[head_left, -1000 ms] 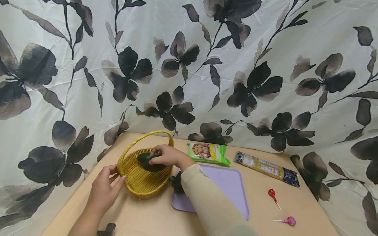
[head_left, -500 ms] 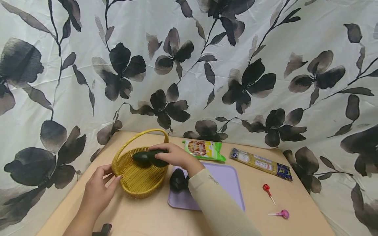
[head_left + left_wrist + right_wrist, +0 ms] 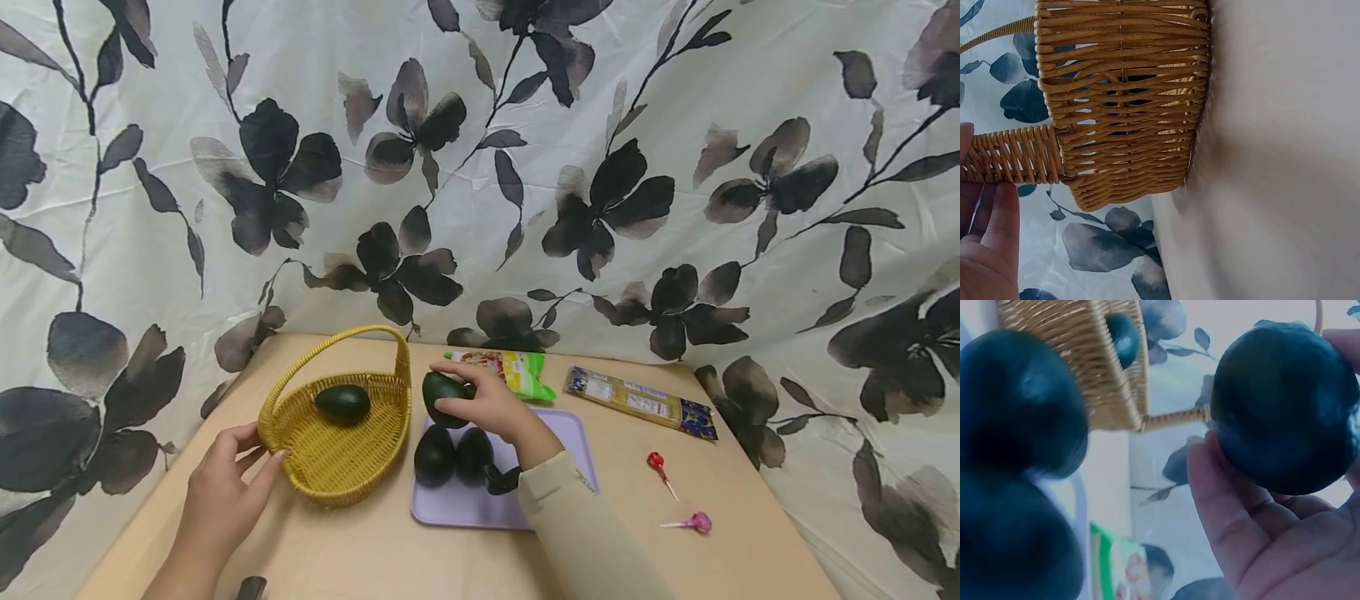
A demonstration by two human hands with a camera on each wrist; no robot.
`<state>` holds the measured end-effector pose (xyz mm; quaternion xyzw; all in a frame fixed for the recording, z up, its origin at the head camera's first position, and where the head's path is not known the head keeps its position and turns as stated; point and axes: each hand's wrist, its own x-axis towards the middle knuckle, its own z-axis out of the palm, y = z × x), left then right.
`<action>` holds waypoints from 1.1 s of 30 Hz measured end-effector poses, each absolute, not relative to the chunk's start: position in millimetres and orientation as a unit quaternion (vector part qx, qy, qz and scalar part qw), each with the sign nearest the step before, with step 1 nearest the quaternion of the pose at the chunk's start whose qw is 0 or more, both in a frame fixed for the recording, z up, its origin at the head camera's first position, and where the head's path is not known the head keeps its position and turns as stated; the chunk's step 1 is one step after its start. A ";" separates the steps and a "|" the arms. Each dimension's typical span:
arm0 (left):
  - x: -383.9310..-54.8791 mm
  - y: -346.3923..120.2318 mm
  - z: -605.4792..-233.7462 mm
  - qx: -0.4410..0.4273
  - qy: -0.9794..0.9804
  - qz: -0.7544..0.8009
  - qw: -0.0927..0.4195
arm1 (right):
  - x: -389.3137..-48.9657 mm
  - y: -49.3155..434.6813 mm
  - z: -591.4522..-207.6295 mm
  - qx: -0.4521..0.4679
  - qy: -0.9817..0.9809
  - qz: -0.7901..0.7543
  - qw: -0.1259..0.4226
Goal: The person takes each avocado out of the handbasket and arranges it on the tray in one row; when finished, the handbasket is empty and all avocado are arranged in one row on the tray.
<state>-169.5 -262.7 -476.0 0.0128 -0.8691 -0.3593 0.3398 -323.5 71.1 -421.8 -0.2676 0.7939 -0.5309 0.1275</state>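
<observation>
My left hand (image 3: 225,492) grips the yellow wicker basket (image 3: 337,471) at the foot of its handle (image 3: 1019,153), thumb on one side and fingers on the other. One dark green avocado (image 3: 342,404) lies inside, toward the back. To the right, my right hand (image 3: 495,404) holds another avocado (image 3: 441,393) between thumb and fingers, above the back left part of a lilac tray (image 3: 573,433). Two more avocados, a left one (image 3: 435,457) and a right one (image 3: 474,457), lie side by side on that tray. The right sleeve hides some of the tray.
Behind the tray lies a green snack packet (image 3: 528,375), partly hidden by my right hand. A long gold-and-blue packet (image 3: 641,402) lies at the back right, with a red lollipop (image 3: 657,462) and a pink lollipop (image 3: 699,522) nearer. Flowered cloth (image 3: 480,183) hangs behind the table.
My right hand has moved right, out of the basket to above the tray, carrying an avocado. One avocado stays in the basket. My left hand keeps its grip; the head view has shifted slightly.
</observation>
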 end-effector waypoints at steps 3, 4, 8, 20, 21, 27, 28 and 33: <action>-170.4 -262.2 -475.2 0.017 -0.868 -0.366 0.334 | -322.5 80.9 -427.1 -0.255 0.796 -0.536 0.117; -170.4 -262.3 -474.8 0.018 -0.868 -0.369 0.333 | -322.2 83.6 -429.0 -0.250 0.799 -0.535 0.111; -171.0 -262.6 -473.9 0.022 -0.866 -0.377 0.328 | -321.2 93.0 -435.5 -0.228 0.805 -0.540 0.092; -170.8 -259.6 -474.5 0.033 -0.862 -0.395 0.316 | -314.1 120.0 -451.4 -0.158 0.801 -0.572 0.072; -171.1 -259.3 -474.8 0.033 -0.863 -0.395 0.314 | -313.6 122.7 -452.6 -0.152 0.804 -0.571 0.068; -172.6 -259.4 -474.9 0.035 -0.865 -0.393 0.310 | -310.0 139.0 -463.0 -0.127 0.814 -0.565 0.039; -172.7 -259.5 -474.8 0.036 -0.865 -0.393 0.311 | -309.4 141.7 -465.3 -0.122 0.813 -0.568 0.038; -172.2 -259.2 -473.2 0.042 -0.865 -0.391 0.313 | -306.8 152.8 -476.6 -0.097 0.820 -0.563 0.034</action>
